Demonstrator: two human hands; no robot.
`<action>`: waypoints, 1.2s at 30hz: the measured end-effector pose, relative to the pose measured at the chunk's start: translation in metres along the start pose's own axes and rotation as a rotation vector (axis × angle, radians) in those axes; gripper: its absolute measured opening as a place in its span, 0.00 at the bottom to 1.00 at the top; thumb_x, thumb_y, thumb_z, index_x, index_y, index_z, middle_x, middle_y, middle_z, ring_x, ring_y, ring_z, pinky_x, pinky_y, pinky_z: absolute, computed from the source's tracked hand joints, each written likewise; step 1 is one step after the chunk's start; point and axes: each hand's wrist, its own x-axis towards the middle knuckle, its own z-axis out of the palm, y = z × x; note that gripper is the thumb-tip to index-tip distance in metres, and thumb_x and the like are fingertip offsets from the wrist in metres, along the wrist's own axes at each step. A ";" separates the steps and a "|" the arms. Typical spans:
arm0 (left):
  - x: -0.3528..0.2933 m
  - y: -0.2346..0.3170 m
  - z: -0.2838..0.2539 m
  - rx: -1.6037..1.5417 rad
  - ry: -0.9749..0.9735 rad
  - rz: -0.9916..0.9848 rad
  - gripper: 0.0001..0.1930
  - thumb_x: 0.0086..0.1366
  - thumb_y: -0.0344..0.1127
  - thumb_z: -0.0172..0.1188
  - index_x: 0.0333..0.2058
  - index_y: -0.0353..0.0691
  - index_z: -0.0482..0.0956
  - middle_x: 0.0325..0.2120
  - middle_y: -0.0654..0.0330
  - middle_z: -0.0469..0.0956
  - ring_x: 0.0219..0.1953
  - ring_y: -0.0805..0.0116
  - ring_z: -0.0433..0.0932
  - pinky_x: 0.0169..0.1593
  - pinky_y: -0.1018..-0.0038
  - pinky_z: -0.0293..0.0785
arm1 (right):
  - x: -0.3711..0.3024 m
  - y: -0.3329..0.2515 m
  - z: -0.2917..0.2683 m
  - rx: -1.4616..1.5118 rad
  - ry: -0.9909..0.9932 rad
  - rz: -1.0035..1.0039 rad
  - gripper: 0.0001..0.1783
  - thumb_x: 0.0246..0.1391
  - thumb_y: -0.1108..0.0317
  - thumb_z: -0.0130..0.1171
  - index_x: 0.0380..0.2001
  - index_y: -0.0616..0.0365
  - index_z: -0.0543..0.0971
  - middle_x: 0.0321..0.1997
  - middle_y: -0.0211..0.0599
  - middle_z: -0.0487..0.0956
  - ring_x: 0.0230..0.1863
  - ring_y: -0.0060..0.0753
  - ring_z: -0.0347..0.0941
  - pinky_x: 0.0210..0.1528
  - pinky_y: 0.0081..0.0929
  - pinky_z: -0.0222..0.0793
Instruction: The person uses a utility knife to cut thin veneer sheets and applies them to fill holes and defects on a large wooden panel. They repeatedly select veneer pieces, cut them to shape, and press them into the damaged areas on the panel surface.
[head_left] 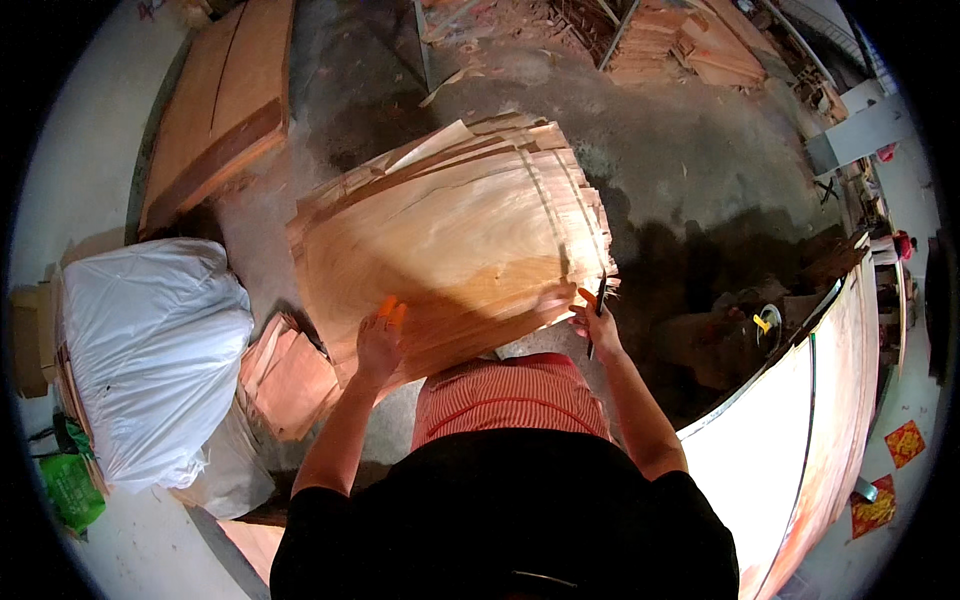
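Looking down, stack [430, 225]: I find thin wood sheets mid-view, directly in front of the worker [505, 510], broad faces up, ragged edges overlapping unevenly at the far and right sides. Whether anything raises them off the floor [700, 170], I cannot tell.
Left hand [380, 345]: open, its orange-covered fingertips at the near left part of the stack, perhaps to steady it; how hard they press, I cannot tell.
Right hand [597, 330]: curled around a slim dark tool [601, 292] at the near right corner. The tool points away from the body, probably to lie along that edge. Orange shows at a fingertip here too.
Striped cloth [510, 400]: on the worker's front, close to the near edge; standing so near likely keeps both hands within easy reach.
Small pile [287, 375]: reddish sheets, left of the stack.
White bundle [160, 340]: farther left, wrapped, I judge against dust.
Boards [245, 90]: far left, neatly squared, well apart from the stack.
Pale panel [760, 430]: at right; its bend is probably the lens.
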 end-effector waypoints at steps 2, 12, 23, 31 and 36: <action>0.015 0.014 0.002 -0.098 0.032 0.028 0.29 0.46 0.37 0.58 0.49 0.43 0.63 0.53 0.57 0.57 0.51 0.58 0.60 0.53 0.61 0.55 | -0.006 0.006 -0.011 -0.043 0.008 0.030 0.20 0.57 0.59 0.39 0.53 0.47 0.61 0.41 0.35 0.74 0.32 0.22 0.71 0.26 0.13 0.64; 0.040 0.015 0.045 0.071 0.106 0.147 0.25 0.46 0.37 0.56 0.46 0.41 0.67 0.46 0.54 0.64 0.51 0.59 0.60 0.55 0.58 0.52 | -0.020 0.030 -0.016 -0.090 0.032 0.097 0.18 0.56 0.61 0.40 0.49 0.52 0.65 0.38 0.34 0.74 0.28 0.21 0.71 0.27 0.14 0.64; 0.047 0.010 0.038 -0.001 -0.008 0.253 0.10 0.48 0.33 0.50 0.30 0.42 0.76 0.22 0.59 0.69 0.33 0.62 0.70 0.48 0.62 0.62 | -0.045 0.067 -0.008 -0.128 0.008 0.120 0.16 0.56 0.62 0.43 0.46 0.54 0.68 0.36 0.35 0.75 0.28 0.21 0.71 0.25 0.14 0.63; 0.027 0.055 -0.007 -0.274 -0.261 0.489 0.06 0.50 0.35 0.51 0.24 0.39 0.74 0.18 0.57 0.70 0.22 0.59 0.71 0.23 0.67 0.68 | -0.061 0.116 -0.009 -0.064 0.068 0.131 0.15 0.55 0.63 0.44 0.42 0.59 0.68 0.35 0.39 0.75 0.28 0.26 0.73 0.23 0.17 0.65; 0.028 0.082 -0.043 -0.614 -0.360 0.470 0.06 0.51 0.34 0.53 0.21 0.39 0.71 0.17 0.54 0.70 0.17 0.57 0.70 0.20 0.66 0.66 | -0.106 0.155 0.003 -0.024 0.427 0.111 0.15 0.53 0.62 0.45 0.41 0.60 0.67 0.29 0.34 0.74 0.25 0.24 0.71 0.20 0.16 0.64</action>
